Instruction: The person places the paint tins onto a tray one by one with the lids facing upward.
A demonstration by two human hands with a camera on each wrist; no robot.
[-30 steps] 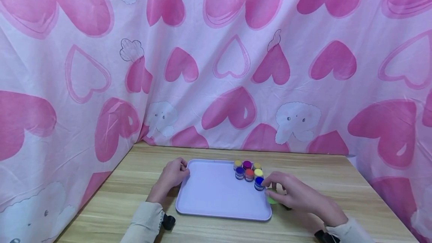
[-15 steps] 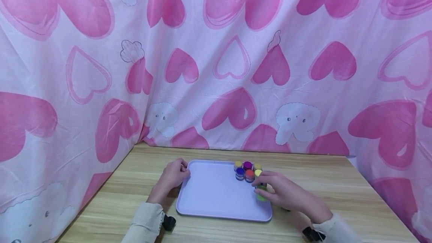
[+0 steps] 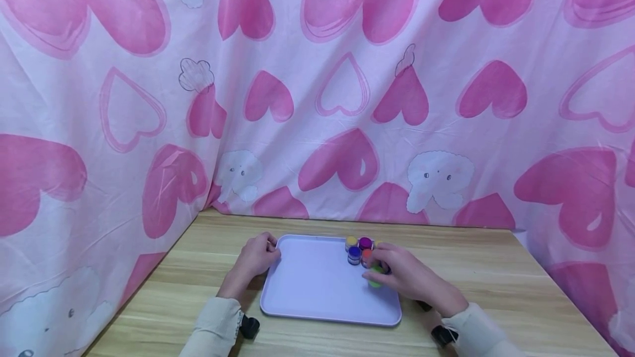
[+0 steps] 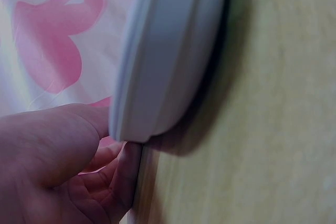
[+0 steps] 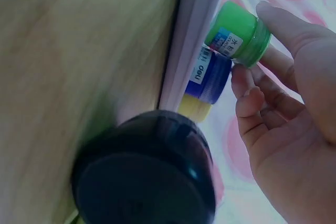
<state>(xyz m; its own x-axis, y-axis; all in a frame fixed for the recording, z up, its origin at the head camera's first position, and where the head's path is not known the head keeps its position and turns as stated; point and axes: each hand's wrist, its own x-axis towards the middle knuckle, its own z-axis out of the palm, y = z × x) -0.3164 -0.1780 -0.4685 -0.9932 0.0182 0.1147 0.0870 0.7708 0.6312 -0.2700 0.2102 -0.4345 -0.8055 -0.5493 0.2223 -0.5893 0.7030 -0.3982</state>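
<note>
My right hand (image 3: 412, 271) pinches a green paint jar (image 5: 231, 32) by its top, thumb on one side and fingers on the other. This jar sits right at the lilac tray (image 3: 317, 291), beside a blue paint jar (image 5: 210, 77). In the head view only a bit of green (image 3: 375, 282) shows below my fingers. My left hand (image 3: 258, 258) holds the tray near its far left corner; the thumb lies at the rim and the fingers curl by its underside (image 4: 157, 72). On the tray's far right stand yellow (image 3: 351, 242), purple (image 3: 365, 243), dark blue (image 3: 354, 255) and orange (image 3: 366, 258) jars.
The tray lies on a wood-grain table (image 3: 198, 280). A dark, round-ended object (image 5: 147, 171) stands on the table outside the tray's right edge, close to the right wrist. A pink heart-patterned curtain (image 3: 327, 98) hangs behind and at both sides.
My right hand has carried the green jar leftward from outside the tray's right edge to over the tray, in front of the other jars. The left hand stays at the corner.
</note>
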